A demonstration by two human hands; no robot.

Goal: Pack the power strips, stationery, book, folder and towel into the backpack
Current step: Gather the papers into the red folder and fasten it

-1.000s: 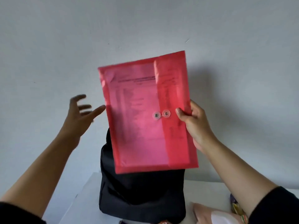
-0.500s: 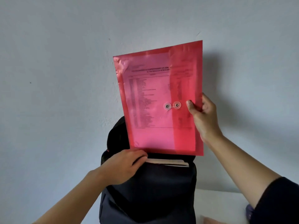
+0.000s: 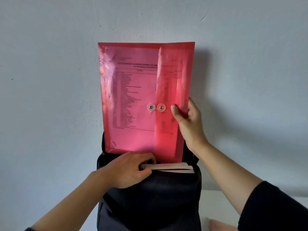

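A translucent red folder (image 3: 136,97) with a printed sheet inside stands upright, its bottom edge just inside the open top of the black backpack (image 3: 150,200). My right hand (image 3: 186,120) pinches the folder's right edge, thumb on the front. My left hand (image 3: 128,169) grips the front lip of the backpack's opening, fingers curled over the pale top edge of a book (image 3: 175,168) that stands inside the bag, in front of the folder.
The backpack stands on a white table (image 3: 221,202) against a plain pale wall (image 3: 50,80). A pinkish object (image 3: 220,226), blurred, lies on the table at the lower right beside the bag.
The folder has come down and straightened; its bottom edge now sits in the bag's opening. My left hand went from open in the air to gripping the bag's front lip.
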